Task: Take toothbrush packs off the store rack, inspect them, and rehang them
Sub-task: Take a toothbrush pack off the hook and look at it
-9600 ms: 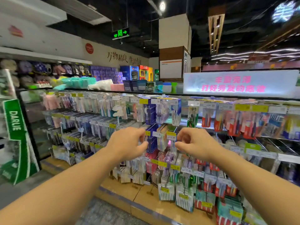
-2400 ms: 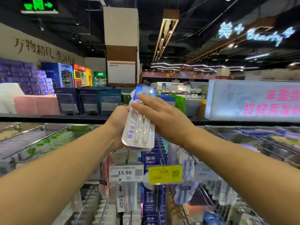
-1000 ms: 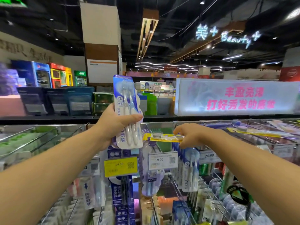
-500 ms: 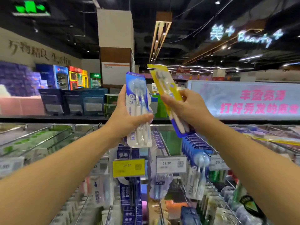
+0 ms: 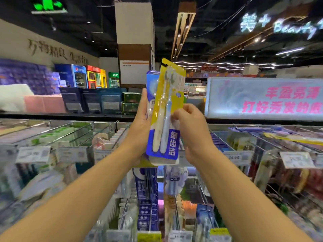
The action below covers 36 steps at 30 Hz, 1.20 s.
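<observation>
Two toothbrush packs are held upright in front of me, one over the other. The yellow-and-blue pack is in front, with two brushes under its clear blister. Behind it only the left edge and top of the blue-and-white pack shows. My left hand grips the stack from the left side, fingers behind it. My right hand pinches the right edge of the yellow pack at mid height. Both are raised above the rack's top row of hooks.
Wire hooks full of hanging toothbrush packs run left and right below my hands, with price tags on their front ends. More packs hang in the lower rows. A lit pink-lettered sign stands behind the rack at right.
Half a second ago the two packs were held apart, one in each hand. Now the yellow pack has come left and lies in front of the blue-and-white one, both hands on the stack.
</observation>
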Each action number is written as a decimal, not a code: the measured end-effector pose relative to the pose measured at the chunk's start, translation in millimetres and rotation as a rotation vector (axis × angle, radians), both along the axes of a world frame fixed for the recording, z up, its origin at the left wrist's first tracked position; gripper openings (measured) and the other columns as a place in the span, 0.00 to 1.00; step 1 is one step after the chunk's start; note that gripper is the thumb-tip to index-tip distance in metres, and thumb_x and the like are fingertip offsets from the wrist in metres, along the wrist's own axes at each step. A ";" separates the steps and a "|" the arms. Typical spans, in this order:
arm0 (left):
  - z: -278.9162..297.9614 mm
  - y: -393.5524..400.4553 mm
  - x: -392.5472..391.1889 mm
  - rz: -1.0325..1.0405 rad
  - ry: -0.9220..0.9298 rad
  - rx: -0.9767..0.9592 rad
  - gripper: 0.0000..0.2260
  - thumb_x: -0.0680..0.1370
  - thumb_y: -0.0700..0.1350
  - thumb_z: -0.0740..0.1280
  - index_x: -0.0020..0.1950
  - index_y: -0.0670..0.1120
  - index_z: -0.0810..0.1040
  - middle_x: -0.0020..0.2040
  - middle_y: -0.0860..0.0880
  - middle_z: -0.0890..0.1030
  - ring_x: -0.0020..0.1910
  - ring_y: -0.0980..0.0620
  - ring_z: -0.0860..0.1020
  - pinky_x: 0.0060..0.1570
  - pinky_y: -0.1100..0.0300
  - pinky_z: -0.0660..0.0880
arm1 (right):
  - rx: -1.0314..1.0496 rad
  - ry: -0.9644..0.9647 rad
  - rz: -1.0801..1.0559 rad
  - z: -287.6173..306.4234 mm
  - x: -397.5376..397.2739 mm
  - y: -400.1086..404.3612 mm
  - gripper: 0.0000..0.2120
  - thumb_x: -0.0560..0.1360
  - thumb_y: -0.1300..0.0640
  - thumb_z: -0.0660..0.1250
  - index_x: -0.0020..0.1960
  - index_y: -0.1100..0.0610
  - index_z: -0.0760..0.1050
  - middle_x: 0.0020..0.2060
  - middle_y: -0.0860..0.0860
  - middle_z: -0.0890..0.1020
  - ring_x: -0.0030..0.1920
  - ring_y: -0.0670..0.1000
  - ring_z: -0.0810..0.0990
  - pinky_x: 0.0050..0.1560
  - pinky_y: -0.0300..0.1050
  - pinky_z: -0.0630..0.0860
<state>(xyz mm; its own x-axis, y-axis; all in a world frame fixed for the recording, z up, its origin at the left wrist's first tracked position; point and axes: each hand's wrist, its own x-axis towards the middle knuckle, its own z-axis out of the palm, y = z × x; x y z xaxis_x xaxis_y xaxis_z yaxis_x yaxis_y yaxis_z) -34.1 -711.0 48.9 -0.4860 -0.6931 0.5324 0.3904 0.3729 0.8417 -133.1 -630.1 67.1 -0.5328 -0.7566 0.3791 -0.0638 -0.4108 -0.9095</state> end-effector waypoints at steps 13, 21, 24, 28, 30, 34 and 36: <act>-103.9 90.9 71.4 -0.185 0.307 0.395 0.19 0.86 0.53 0.51 0.66 0.53 0.80 0.63 0.45 0.83 0.63 0.45 0.81 0.62 0.50 0.79 | 0.024 -0.159 0.386 -93.3 58.5 56.5 0.13 0.78 0.71 0.61 0.57 0.60 0.78 0.46 0.59 0.81 0.46 0.59 0.80 0.56 0.67 0.80; -141.9 111.8 127.1 -0.052 0.227 0.378 0.19 0.86 0.42 0.54 0.72 0.60 0.70 0.68 0.50 0.81 0.68 0.44 0.79 0.68 0.45 0.75 | 0.048 -0.199 0.441 -152.4 118.6 68.6 0.21 0.85 0.59 0.57 0.77 0.47 0.68 0.63 0.50 0.83 0.60 0.54 0.85 0.58 0.54 0.81; -159.3 116.6 153.5 0.008 0.173 0.352 0.20 0.86 0.44 0.53 0.77 0.59 0.66 0.74 0.50 0.76 0.71 0.46 0.76 0.70 0.45 0.73 | 0.066 -0.257 0.398 -165.7 150.6 69.5 0.19 0.87 0.56 0.55 0.77 0.50 0.68 0.66 0.50 0.82 0.62 0.50 0.83 0.59 0.48 0.80; -180.7 132.6 194.3 0.072 0.153 0.319 0.23 0.86 0.44 0.53 0.82 0.51 0.59 0.77 0.46 0.72 0.72 0.46 0.74 0.69 0.49 0.74 | 0.081 -0.417 0.467 -185.8 193.7 79.5 0.19 0.85 0.53 0.58 0.75 0.53 0.71 0.67 0.53 0.81 0.65 0.54 0.81 0.64 0.53 0.78; -191.2 142.5 217.2 0.066 0.157 0.345 0.23 0.86 0.44 0.53 0.83 0.50 0.57 0.77 0.45 0.71 0.72 0.45 0.75 0.68 0.50 0.76 | 0.081 -0.537 0.520 -194.1 216.4 91.4 0.19 0.85 0.54 0.59 0.75 0.53 0.71 0.66 0.55 0.81 0.62 0.56 0.82 0.63 0.54 0.79; -211.8 163.8 259.7 0.037 0.164 0.389 0.22 0.86 0.43 0.52 0.82 0.51 0.60 0.76 0.45 0.72 0.73 0.43 0.74 0.69 0.47 0.74 | 0.091 -0.684 0.531 -208.5 253.1 120.7 0.19 0.84 0.59 0.61 0.74 0.54 0.72 0.57 0.55 0.85 0.51 0.54 0.86 0.47 0.50 0.85; -219.4 176.1 277.7 0.032 0.167 0.417 0.21 0.86 0.43 0.52 0.81 0.52 0.62 0.75 0.46 0.74 0.71 0.45 0.76 0.65 0.50 0.76 | 0.151 -0.702 0.536 -212.3 266.7 136.2 0.17 0.83 0.60 0.62 0.71 0.53 0.74 0.52 0.54 0.87 0.47 0.53 0.87 0.43 0.49 0.85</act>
<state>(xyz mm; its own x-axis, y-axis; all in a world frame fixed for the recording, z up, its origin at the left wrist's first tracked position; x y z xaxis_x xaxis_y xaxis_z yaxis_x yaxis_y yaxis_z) 243.6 -534.9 -170.6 -0.3915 -0.8785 0.2738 0.5278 0.0293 0.8489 133.6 -493.9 -145.2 -0.1651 -0.9859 -0.0253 0.6939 -0.0979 -0.7134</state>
